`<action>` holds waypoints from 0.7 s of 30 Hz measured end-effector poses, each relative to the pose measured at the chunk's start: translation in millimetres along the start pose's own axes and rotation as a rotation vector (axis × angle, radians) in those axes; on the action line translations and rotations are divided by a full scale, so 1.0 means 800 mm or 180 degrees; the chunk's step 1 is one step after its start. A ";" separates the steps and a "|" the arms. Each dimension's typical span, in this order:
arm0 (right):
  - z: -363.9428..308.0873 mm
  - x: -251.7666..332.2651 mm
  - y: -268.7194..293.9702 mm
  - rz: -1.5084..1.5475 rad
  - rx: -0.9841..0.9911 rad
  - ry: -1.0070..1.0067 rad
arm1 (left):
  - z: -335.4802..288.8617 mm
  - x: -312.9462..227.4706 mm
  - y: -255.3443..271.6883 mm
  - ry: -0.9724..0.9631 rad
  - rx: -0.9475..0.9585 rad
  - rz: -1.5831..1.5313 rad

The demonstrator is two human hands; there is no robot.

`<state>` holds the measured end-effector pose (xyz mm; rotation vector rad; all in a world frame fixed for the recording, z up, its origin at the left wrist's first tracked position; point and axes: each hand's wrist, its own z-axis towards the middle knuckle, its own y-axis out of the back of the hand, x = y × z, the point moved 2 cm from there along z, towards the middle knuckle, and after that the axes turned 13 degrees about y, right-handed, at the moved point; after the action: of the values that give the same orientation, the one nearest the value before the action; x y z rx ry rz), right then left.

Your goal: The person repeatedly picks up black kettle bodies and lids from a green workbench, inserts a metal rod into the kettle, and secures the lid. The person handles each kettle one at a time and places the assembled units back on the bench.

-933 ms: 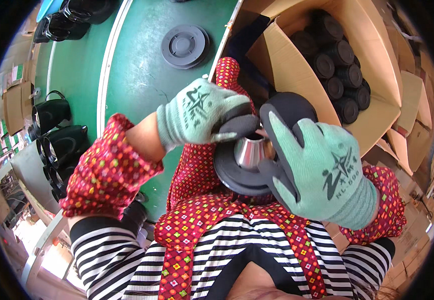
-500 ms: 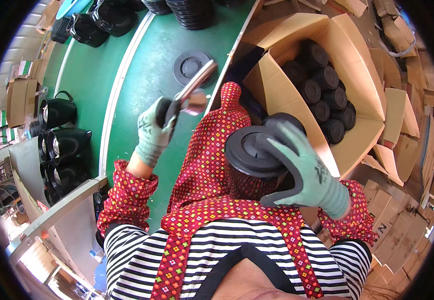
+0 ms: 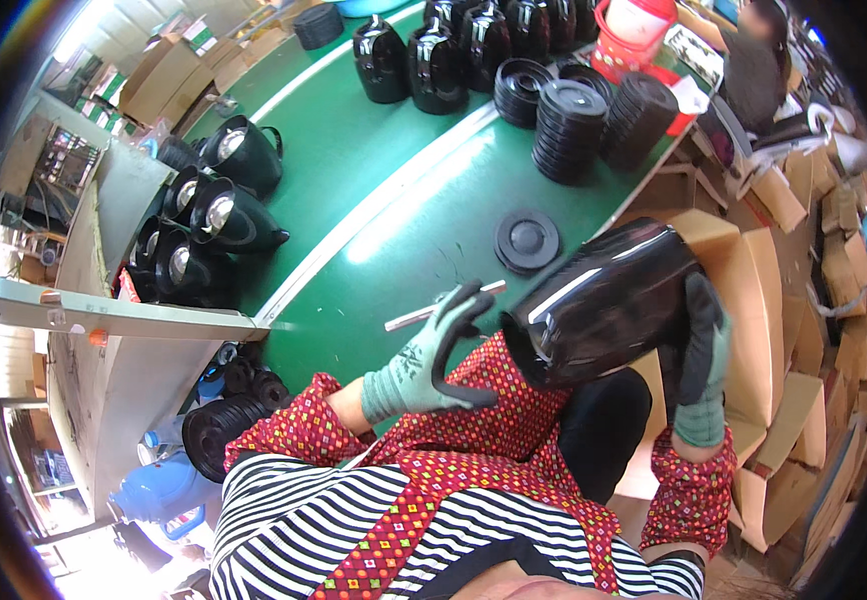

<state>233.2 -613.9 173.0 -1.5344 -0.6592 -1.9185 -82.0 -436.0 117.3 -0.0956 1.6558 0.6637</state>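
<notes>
A glossy black jug body (image 3: 599, 300) is tilted across my lap, with its wider end toward my left hand. My right hand (image 3: 702, 350), in a green and black glove, is closed on its far right end. To the left, my gloved left hand (image 3: 434, 355) is open, its fingers curved apart and facing the jug body without touching it. Just beyond that hand, a thin silver metal tool (image 3: 444, 306) lies on the green table (image 3: 364, 240). A round black lid (image 3: 528, 241) lies flat behind the jug body.
Stacks of black lids (image 3: 568, 130) and several upright black jugs (image 3: 437, 70) stand at the back, beside red buckets (image 3: 634, 35). More black jugs (image 3: 224, 215) lie at the left. A cardboard box (image 3: 754, 320) is at the right. Another person (image 3: 757, 65) is at the far right.
My left hand has let go of the metal tool, now on the table. The black jug body has gone from upright to tilted, and my right hand has shifted from its lid to its right end.
</notes>
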 end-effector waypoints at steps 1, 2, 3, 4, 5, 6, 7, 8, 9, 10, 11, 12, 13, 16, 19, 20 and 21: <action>0.009 0.003 -0.036 0.0322 0.0030 -0.0408 | 0.000 -0.004 0.000 -0.0023 0.0133 -0.0446; 0.014 -0.005 -0.063 0.0591 0.0069 -0.0911 | 0.003 -0.020 0.011 -0.0239 0.0116 -0.0234; 0.015 -0.018 -0.088 0.0857 0.0111 -0.1418 | -0.001 -0.010 0.021 -0.0246 -0.0077 0.0050; 0.017 -0.036 -0.111 0.1289 0.0238 -0.1506 | -0.005 -0.006 0.029 0.0240 -0.0280 -0.0896; 0.020 -0.049 -0.135 0.1723 0.0373 -0.1601 | -0.009 0.004 0.037 0.0742 -0.0478 -0.1843; 0.026 -0.049 -0.151 0.1691 0.0507 -0.1715 | 0.001 0.027 0.060 0.0477 -0.0851 -0.1631; 0.034 -0.052 -0.168 0.1649 0.0660 -0.1856 | 0.011 0.033 0.081 0.0665 -0.1085 -0.2085; 0.042 -0.069 -0.173 0.1367 0.0679 -0.1768 | 0.030 0.034 0.110 0.1025 -0.1284 -0.1745; 0.046 -0.115 -0.168 0.1373 0.0624 -0.1728 | 0.049 0.062 0.135 0.0813 -0.1582 -0.1779; 0.053 -0.142 -0.168 0.1145 0.0854 -0.1364 | 0.068 0.085 0.163 0.0775 -0.1785 -0.1752; 0.062 -0.155 -0.166 0.0900 0.1097 -0.1001 | 0.085 0.127 0.200 0.0875 -0.1920 -0.1535; 0.070 -0.168 -0.166 0.1142 0.0511 -0.1371 | 0.113 0.146 0.226 0.0705 -0.2009 -0.1543; 0.083 -0.175 -0.166 0.1061 0.0320 -0.1431 | 0.132 0.187 0.266 0.0907 -0.2280 -0.1154; 0.137 -0.243 -0.120 0.0801 -0.0050 -0.1092 | 0.207 0.233 0.324 0.0983 -0.2639 -0.0993; 0.190 -0.250 -0.101 0.0390 -0.0136 -0.0988 | 0.235 0.257 0.360 0.0969 -0.2969 -0.1155; 0.206 -0.243 -0.102 0.0307 -0.0119 -0.1009 | 0.236 0.231 0.350 0.1103 -0.3083 -0.1289; 0.219 -0.235 -0.104 0.0089 -0.0102 -0.1008 | 0.234 0.256 0.367 0.1286 -0.3060 -0.0969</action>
<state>324.1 -407.0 24.9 -1.8789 -0.7380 -1.6874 -84.1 -42.7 25.5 -1.2092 1.5041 1.2009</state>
